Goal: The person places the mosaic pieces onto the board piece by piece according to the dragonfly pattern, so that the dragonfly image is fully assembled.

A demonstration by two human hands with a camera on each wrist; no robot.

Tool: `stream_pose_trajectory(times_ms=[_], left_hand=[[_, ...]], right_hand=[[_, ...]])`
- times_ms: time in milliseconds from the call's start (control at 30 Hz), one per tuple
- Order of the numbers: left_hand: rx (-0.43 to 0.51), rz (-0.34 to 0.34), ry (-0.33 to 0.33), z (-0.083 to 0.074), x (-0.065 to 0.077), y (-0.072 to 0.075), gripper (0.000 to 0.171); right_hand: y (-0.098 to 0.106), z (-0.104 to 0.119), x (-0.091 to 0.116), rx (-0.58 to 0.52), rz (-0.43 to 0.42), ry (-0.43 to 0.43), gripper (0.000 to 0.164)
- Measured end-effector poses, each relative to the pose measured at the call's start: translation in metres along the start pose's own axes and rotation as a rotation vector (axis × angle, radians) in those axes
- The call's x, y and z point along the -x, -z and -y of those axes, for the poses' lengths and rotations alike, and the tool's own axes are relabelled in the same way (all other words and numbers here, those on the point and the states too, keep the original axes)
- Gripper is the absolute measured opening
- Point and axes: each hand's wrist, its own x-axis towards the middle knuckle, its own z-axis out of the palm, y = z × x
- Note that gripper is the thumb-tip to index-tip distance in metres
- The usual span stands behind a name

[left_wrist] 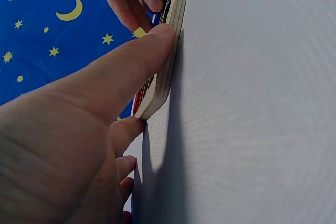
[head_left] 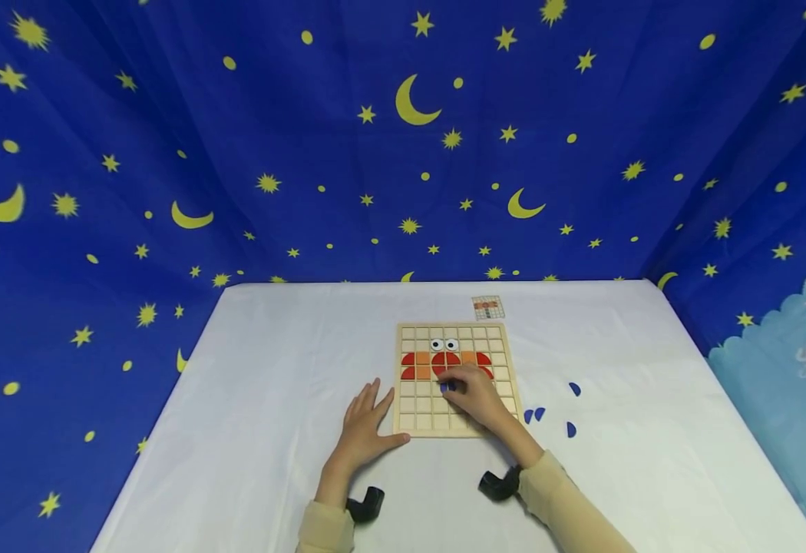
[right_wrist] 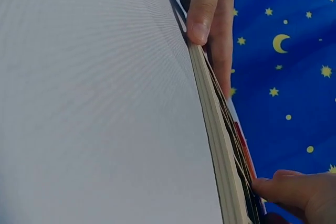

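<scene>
A square wooden grid board lies on the table, with red and orange pieces and two eye discs set in its cells. Over its middle, my right hand pinches a blue half-circle piece at the cells under the red circle; the fingers partly hide it. My left hand lies at the board's lower left, fingers spread, thumb against the corner. In the left wrist view, the left thumb touches the board's edge.
Several loose blue half-circles lie on the white table right of the board. A small picture card is behind the board. Black wrist-worn devices sit under both forearms. A blue star-patterned cloth surrounds the table.
</scene>
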Motion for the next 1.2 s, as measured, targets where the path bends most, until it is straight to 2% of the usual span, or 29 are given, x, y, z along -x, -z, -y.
stream_pose_trajectory(times_ms=[167,367,533,667,800,867,1033,1200], left_hand=[[-0.002,0.003,0.007,0.001,0.000,-0.001,0.088],[-0.007,-0.001,0.008,0.000,-0.001,0.000,0.089],[-0.004,0.007,0.024,-0.001,0.000,0.000,0.089],[0.006,0.006,0.026,-0.001,0.000,-0.001,0.089],[-0.005,0.005,0.027,0.000,0.000,-0.002,0.089],[-0.011,0.007,0.029,0.001,0.001,-0.002,0.089],[-0.002,0.006,0.029,0.001,0.001,-0.002,0.089],[0.004,0.008,0.035,-0.001,-0.001,-0.003,0.089]], right_hand=[[0.008,-0.002,0.006,-0.041,-0.090,0.023,0.024],[0.037,-0.014,0.023,0.002,-0.304,0.011,0.020],[0.074,-0.031,0.045,0.140,-0.452,-0.091,0.020],[0.101,-0.048,0.066,0.224,-0.503,-0.251,0.022],[0.117,-0.062,0.083,0.271,-0.493,-0.425,0.028],[0.120,-0.066,0.087,0.275,-0.455,-0.462,0.033],[0.119,-0.068,0.087,0.248,-0.350,-0.399,0.042],[0.116,-0.067,0.084,0.211,-0.308,-0.355,0.045]])
